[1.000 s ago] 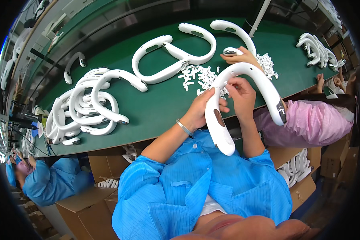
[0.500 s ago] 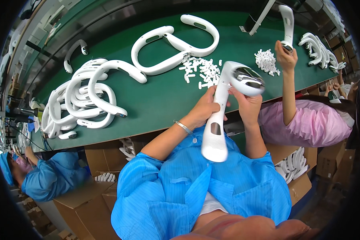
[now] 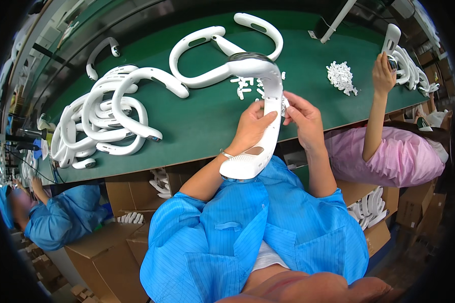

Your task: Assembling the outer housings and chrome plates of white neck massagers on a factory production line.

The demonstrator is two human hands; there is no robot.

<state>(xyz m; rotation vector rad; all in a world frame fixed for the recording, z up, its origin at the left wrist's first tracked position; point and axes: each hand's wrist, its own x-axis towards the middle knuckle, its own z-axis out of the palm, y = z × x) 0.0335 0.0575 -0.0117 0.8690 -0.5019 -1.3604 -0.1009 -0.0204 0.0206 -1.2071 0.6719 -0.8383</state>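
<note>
A white curved neck fan [image 3: 271, 113] stands tilted in front of my chest, its thick rounded end toward the table and its ribbed end near my shirt. My left hand [image 3: 250, 129] is closed around its middle, thumb across the front. Beside the fan's right edge, my right hand [image 3: 306, 118] pinches a small white plastic piece [image 3: 286, 104], partly hidden by the fingers. Behind the fan lies a scattered pile of small white plastic pieces [image 3: 243, 87], which the fan partly covers.
A heap of white neck fans [image 3: 101, 113] covers the green table [image 3: 197, 131] at left; two more lie at the back. At right are another pile of small pieces [image 3: 341, 77] and a pink-sleeved co-worker's hand [image 3: 383, 76] holding a fan. Cardboard boxes [image 3: 106, 252] stand below.
The neck fan has turned in my left hand, its ribbed end swinging left and its thick end turning away. My right hand has shifted slightly down. The co-worker's raised hand moved right.
</note>
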